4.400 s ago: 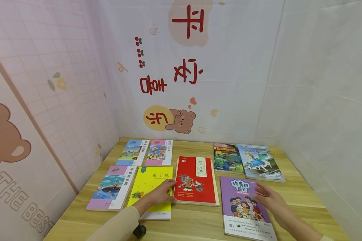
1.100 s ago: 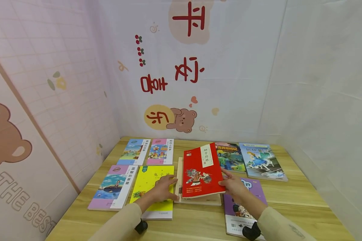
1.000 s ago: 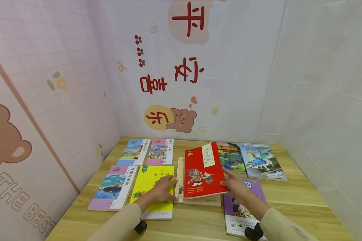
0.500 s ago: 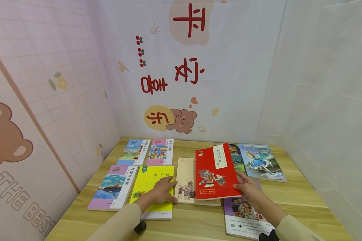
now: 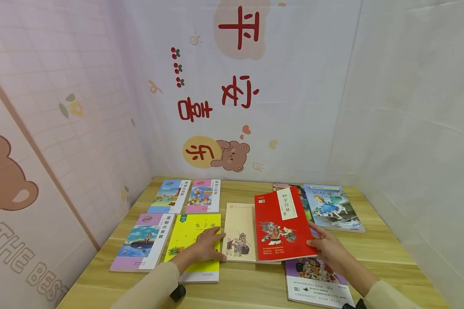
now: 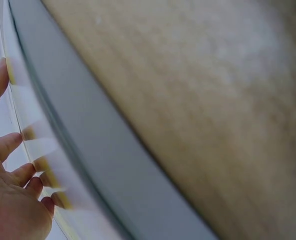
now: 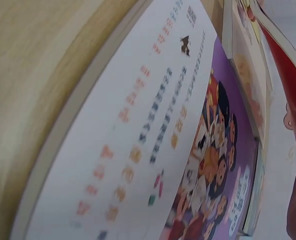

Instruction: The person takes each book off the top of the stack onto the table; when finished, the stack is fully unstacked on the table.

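Observation:
In the head view my right hand (image 5: 328, 244) pinches the right edge of a red book (image 5: 282, 231), thumb on the cover and fingers beneath. The red book is tilted, overlapping the right part of a cream book (image 5: 237, 236) and the top of a purple book (image 5: 317, 279). My left hand (image 5: 206, 244) lies over a yellow book (image 5: 193, 270), its fingertips at the cream book's left edge. In the left wrist view that hand's relaxed fingers (image 6: 5, 145) meet a pale surface. The right wrist view shows the purple book close up, with the raised red book (image 7: 287, 70) at the right.
To the left lie a whale-cover book (image 5: 141, 242) and, behind it, a blue book (image 5: 168, 197) and a pink book (image 5: 204, 197). A dark green book (image 5: 303, 204) and a light blue book (image 5: 334, 208) lie back right on the wooden table (image 5: 251, 292).
The red book, first lying on the cream book, is now gripped by my right hand, raised and shifted right, uncovering the cream cover's left part. My left hand has stayed almost in place.

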Demonstrator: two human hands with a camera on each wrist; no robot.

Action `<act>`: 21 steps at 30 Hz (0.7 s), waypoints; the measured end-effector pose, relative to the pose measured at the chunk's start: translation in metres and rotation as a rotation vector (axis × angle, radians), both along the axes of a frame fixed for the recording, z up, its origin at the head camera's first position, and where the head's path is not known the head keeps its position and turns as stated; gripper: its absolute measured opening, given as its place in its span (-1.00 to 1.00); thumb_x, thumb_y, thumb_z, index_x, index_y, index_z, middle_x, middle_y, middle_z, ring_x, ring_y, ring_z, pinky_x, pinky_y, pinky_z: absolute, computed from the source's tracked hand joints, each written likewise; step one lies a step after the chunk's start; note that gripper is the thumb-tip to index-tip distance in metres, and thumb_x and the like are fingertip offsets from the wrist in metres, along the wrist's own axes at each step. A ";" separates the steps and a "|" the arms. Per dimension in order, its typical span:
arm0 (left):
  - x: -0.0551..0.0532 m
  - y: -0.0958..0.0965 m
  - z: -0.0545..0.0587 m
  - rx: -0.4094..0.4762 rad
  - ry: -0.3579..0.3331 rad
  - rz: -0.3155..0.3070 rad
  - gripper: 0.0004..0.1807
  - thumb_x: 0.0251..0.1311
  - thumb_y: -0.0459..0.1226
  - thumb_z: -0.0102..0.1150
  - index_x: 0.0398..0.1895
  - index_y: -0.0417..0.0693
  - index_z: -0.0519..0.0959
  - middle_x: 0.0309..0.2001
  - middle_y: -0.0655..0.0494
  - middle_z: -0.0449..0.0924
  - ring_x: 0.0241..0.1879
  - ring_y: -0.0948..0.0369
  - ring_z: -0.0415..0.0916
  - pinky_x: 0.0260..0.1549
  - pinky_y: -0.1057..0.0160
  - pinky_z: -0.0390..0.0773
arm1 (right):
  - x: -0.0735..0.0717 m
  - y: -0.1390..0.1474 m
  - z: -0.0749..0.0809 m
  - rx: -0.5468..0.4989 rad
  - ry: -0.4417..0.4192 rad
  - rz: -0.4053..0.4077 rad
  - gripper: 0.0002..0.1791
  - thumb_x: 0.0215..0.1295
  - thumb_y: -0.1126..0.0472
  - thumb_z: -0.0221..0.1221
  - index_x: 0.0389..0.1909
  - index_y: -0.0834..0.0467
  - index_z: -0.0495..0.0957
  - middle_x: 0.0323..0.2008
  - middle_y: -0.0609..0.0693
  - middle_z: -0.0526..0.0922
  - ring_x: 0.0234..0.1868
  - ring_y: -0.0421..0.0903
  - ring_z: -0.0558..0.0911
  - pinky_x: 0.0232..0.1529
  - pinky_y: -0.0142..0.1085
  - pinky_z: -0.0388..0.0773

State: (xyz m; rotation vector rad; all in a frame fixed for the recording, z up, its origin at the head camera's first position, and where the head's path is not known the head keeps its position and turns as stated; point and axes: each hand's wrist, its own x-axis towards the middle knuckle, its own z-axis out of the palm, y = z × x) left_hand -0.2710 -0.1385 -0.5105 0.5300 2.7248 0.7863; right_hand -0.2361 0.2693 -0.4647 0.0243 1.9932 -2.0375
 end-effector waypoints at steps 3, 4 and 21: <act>0.001 0.000 0.001 0.006 -0.003 -0.001 -0.13 0.05 0.03 0.45 0.44 0.01 0.37 0.51 -0.11 0.06 0.47 -0.18 -0.06 0.38 -0.27 -0.04 | 0.003 0.010 0.000 -0.024 -0.009 0.022 -0.13 0.38 0.45 0.02 0.59 0.17 -0.22 0.28 0.29 0.43 -0.01 0.12 0.67 -0.12 -0.16 0.67; 0.001 0.000 0.001 0.008 -0.004 0.000 -0.13 0.05 0.03 0.45 0.44 0.01 0.37 0.51 -0.11 0.06 0.47 -0.18 -0.06 0.38 -0.28 -0.04 | 0.004 0.014 0.000 -0.034 -0.008 0.032 -0.13 0.38 0.46 0.02 0.58 0.19 -0.23 0.25 0.25 0.46 -0.01 0.12 0.68 -0.12 -0.17 0.67; 0.003 -0.003 0.003 0.001 -0.017 0.019 -0.13 0.03 0.04 0.46 0.43 0.02 0.38 0.51 -0.11 0.06 0.47 -0.20 -0.06 0.36 -0.30 -0.01 | 0.025 0.101 -0.004 0.002 -0.034 0.031 -0.01 0.35 0.47 0.04 0.52 0.31 -0.49 0.03 -0.04 0.59 -0.04 0.03 0.69 -0.02 -0.05 0.63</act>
